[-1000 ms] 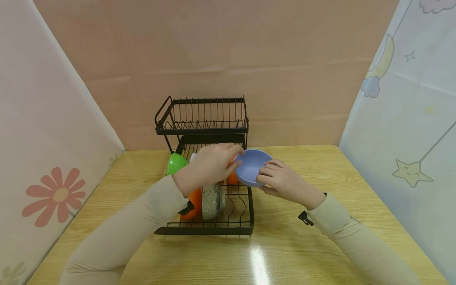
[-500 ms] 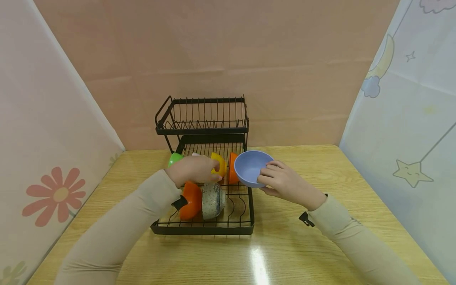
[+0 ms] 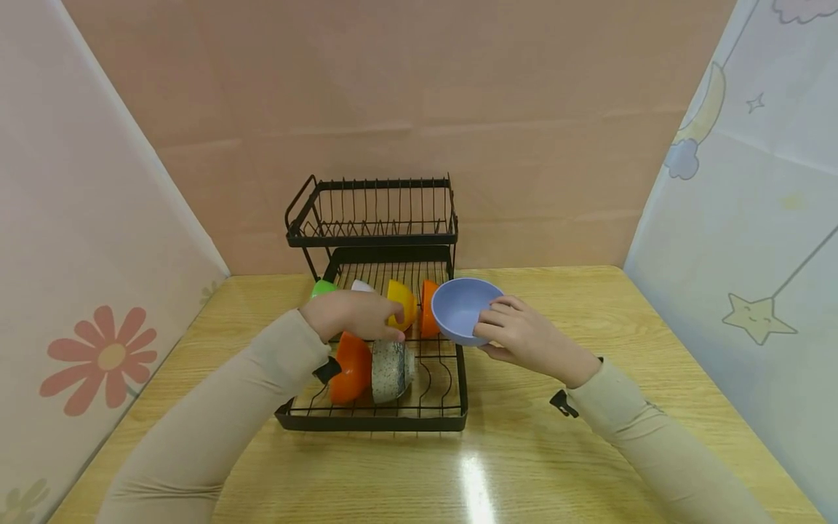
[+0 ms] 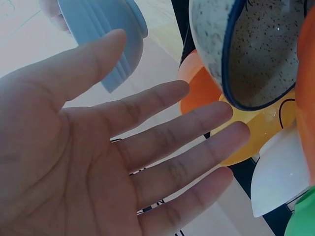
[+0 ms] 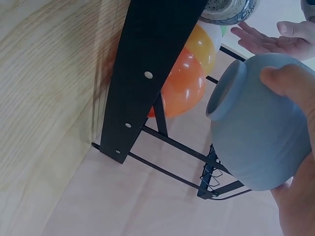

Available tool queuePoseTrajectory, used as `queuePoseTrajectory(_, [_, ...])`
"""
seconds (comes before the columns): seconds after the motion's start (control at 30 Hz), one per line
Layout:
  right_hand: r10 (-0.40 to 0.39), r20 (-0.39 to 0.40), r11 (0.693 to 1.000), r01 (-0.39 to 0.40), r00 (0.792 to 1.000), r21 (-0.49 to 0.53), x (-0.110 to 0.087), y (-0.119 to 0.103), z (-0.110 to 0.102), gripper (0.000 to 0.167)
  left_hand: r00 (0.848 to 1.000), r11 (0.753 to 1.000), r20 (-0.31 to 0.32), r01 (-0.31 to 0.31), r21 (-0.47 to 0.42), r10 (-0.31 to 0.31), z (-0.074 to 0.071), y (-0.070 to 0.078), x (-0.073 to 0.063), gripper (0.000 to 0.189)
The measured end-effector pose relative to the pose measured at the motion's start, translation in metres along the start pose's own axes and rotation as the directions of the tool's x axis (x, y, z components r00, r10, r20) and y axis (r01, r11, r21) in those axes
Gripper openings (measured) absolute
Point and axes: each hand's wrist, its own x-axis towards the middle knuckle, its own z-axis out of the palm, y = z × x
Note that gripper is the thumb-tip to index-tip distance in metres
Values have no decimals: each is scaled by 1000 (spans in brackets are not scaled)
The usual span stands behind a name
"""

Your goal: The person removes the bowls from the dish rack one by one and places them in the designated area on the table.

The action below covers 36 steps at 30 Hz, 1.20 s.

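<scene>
The right hand (image 3: pixel 527 338) grips 1 blue bowl (image 3: pixel 458 309) by its near right side, its fingers bent over the rim to the inside and the thumb (image 5: pixel 290 81) against the outer wall. The bowl is tilted, mouth toward the person, near the right edge of the 2-tier dish rack (image 3: pixel 373 423). The left hand (image 3: pixel 356 314) is open above the lower tier, its 4 fingers spread apart and the thumb held away; it is close to the speckled bowl (image 3: pixel 388 375) and yellow bowl (image 3: pixel 401 295), though contact cannot be told.
</scene>
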Motion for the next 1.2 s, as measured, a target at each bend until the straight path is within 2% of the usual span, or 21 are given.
queuePoseTrajectory(0.23, [24,0,1000,-24,1000,-19,-2,7,-8,34,1000,1000,4,4,3,-4,-1,0,-1,50])
queuePoseTrajectory(0.47, [61,-22,998,-61,998,-14,-14,30,-17,27,1000,1000,4,10,1,-10,-3,0,-2,48])
queuePoseTrajectory(0.63, [118,14,992,-117,993,-50,-25,53,-14,38,1000,1000,1,17,1,-17,-4,1,-2,48])
queuePoseTrajectory(0.73, [190,63,980,-186,980,-65,-32,67,-6,40,1000,1000,2,19,3,-19,-4,1,-2,48])
queuePoseTrajectory(0.83, [300,131,954,-294,945,-57,-37,82,4,38,1000,1000,3,20,6,-20,-4,0,-2,48])
queuePoseTrajectory(0.97, [438,245,895,-446,865,-25,-42,99,16,35,1000,1000,6,20,2,-20,-3,0,-1,47])
queuePoseTrajectory(1.1, [505,361,844,-536,784,-16,-47,111,26,36,1000,1000,14,28,-14,-28,-3,-2,-1,48])
queuePoseTrajectory(1.2, [529,420,821,-570,737,-34,-50,117,35,39,999,999,18,34,-17,-34,-4,-3,-1,48])
